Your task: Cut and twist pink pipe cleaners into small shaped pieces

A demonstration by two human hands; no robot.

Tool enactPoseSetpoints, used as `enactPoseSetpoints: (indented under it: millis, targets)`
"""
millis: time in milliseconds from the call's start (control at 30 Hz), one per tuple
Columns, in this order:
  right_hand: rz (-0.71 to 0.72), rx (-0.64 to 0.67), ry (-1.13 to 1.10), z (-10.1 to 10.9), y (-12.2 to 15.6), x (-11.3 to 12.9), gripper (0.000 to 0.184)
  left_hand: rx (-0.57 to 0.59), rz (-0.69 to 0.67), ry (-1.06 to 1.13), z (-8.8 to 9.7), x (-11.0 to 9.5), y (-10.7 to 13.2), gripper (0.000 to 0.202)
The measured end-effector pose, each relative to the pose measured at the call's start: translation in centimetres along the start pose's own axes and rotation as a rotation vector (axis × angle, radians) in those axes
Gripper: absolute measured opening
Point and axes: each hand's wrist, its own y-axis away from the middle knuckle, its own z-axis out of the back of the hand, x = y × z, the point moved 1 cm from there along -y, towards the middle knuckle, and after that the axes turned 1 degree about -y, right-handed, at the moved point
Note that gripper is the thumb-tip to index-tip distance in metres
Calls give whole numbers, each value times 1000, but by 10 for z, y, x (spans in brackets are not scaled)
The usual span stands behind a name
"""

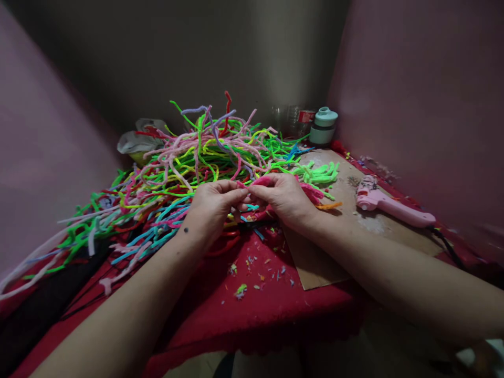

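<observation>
My left hand [210, 206] and my right hand [284, 198] meet over a red cloth [252, 310], fingers pinched together on a short pink pipe cleaner piece [260, 181]. Just behind them lies a big tangled heap of pipe cleaners [189, 163] in green, pink, yellow, blue, red and lilac. A small bunch of bright green pieces [319, 173] and some pink ones [313, 192] lie to the right of my right hand.
A pink glue gun [388, 205] rests on a cardboard sheet [354, 231] at the right, its cord trailing off. A pale green jar [323, 126] and a clear container [289, 119] stand at the back. Coloured scraps [252, 273] dot the cloth. Pink walls close in both sides.
</observation>
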Motion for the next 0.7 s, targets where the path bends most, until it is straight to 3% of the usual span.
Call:
enactPoseSetpoints:
  millis: [200, 367, 433, 500, 567, 633, 700]
  targets:
    - [-73, 49, -57, 1, 0, 0, 13, -51, -207, -288, 1, 2, 1, 9]
    - [-162, 157, -274, 6, -8, -2, 14, -4, -813, -944, 8, 7, 1, 16]
    - [-146, 157, -310, 8, -10, -1, 15, 35, -903, -1019, 8, 6, 1, 19]
    - [-106, 140, -291, 9, -10, 1, 14, 18, -790, -872, 8, 2, 1, 17]
    - [-44, 126, -216, 8, -8, 5, 12, 8, -536, -565, 8, -2, 1, 15]
    - [37, 103, -96, 7, -5, 8, 11, 87, -266, -253, 9, -2, -1, 18]
    - [123, 68, 49, 6, -2, 11, 10, 197, -89, -70, 11, -1, -4, 20]
